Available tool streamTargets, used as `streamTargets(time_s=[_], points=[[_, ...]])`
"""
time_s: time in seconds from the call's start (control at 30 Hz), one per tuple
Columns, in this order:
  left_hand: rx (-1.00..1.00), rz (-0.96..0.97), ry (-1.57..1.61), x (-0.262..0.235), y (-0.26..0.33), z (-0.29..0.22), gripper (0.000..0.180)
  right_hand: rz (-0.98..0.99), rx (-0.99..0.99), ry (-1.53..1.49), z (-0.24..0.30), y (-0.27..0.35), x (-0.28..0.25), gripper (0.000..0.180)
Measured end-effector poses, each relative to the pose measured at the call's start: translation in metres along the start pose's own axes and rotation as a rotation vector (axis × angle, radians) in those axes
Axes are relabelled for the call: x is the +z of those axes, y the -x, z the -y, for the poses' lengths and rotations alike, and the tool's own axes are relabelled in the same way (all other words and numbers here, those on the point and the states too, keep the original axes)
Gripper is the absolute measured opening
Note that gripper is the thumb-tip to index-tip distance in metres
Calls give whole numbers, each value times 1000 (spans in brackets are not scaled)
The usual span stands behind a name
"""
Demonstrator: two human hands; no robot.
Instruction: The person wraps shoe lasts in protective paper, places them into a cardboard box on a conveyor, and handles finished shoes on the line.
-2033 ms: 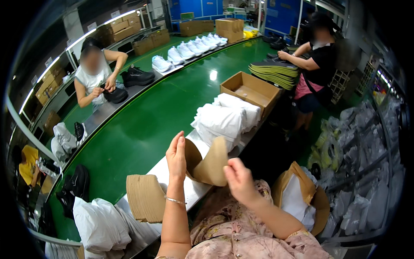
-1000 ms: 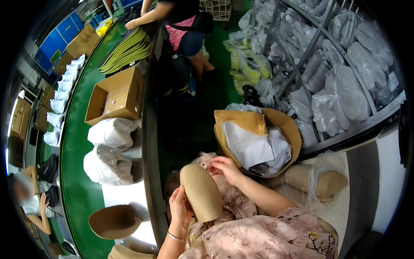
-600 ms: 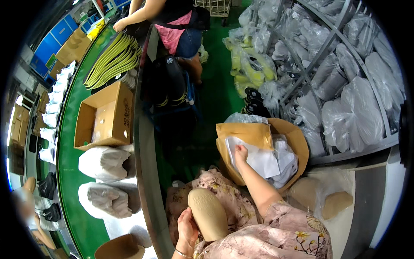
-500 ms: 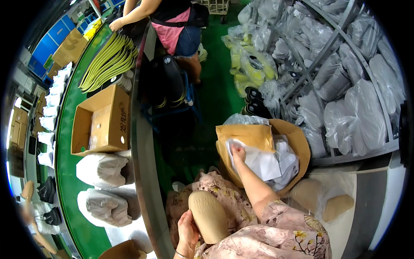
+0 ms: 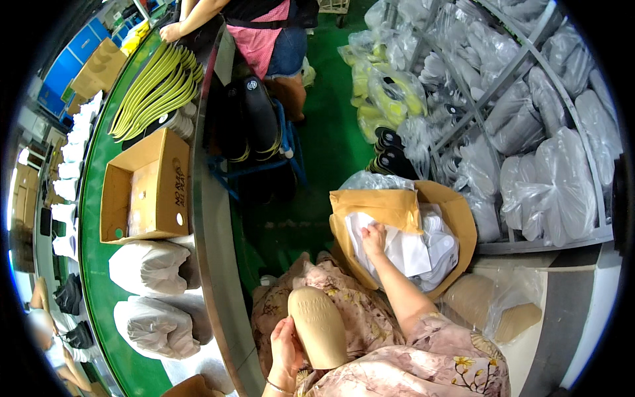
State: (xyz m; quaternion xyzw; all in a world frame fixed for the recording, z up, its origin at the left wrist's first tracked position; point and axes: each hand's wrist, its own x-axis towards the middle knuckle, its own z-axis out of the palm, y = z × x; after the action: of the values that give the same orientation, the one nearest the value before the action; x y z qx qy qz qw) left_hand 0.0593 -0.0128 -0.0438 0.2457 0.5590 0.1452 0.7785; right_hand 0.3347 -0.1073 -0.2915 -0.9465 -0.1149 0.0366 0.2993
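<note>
My left hand (image 5: 286,345) is closed on the edge of a beige insole (image 5: 317,327), its rounded end upward and faintly embossed. The insole lies over my lap, against a flowered pink garment. My right hand (image 5: 374,239) is over a brown carton (image 5: 373,198) with folded-out flaps, its fingers curled together against a white paper sheet (image 5: 413,255). Whatever is between those fingers is too small to make out. Several white sole-shaped pieces (image 5: 439,245) stand beside the sheet in the carton.
To my left runs a green conveyor (image 5: 142,360) with an open cardboard box (image 5: 173,182), white-covered shoe forms (image 5: 149,264) and yellow-edged soles (image 5: 155,86). Bagged grey insoles (image 5: 549,178) fill a metal rack at right. A co-worker (image 5: 264,40) stands ahead. More insoles (image 5: 509,324) lie in clear plastic at my right.
My right hand has shifted slightly right along the white sheet, fingers still curled. The left hand keeps its hold on the insole. The conveyor and its boxes sit a little further left in view.
</note>
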Motion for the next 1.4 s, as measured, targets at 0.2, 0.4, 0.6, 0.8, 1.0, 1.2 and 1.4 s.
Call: streamTargets(time_s=[0.2, 0.4, 0.6, 0.8, 1.0, 1.2, 1.4], points=[[16, 29, -115, -13, -12, 13, 15, 584, 32, -650, -18, 13, -64, 18], [166, 7, -268, 0, -12, 17, 14, 1249, 150, -1001, 76, 85, -191, 22], [165, 272, -72, -5, -8, 14, 65, 1257, -735, -599, 157, 157, -256, 20], [420, 310, -370, -14, 35, 3, 58, 1067, -1103, -150, 175, 206, -247, 25], [547, 269, -213, -37, 45, 5, 49, 825, -776, -752, 174, 213, -237, 20], [765, 276, -188, -41, 53, 12, 47, 814, 185, -1117, 204, 185, -235, 27], [655, 334, 177, -43, 67, 5, 24, 728, 129, -1061, 236, 176, -231, 25]])
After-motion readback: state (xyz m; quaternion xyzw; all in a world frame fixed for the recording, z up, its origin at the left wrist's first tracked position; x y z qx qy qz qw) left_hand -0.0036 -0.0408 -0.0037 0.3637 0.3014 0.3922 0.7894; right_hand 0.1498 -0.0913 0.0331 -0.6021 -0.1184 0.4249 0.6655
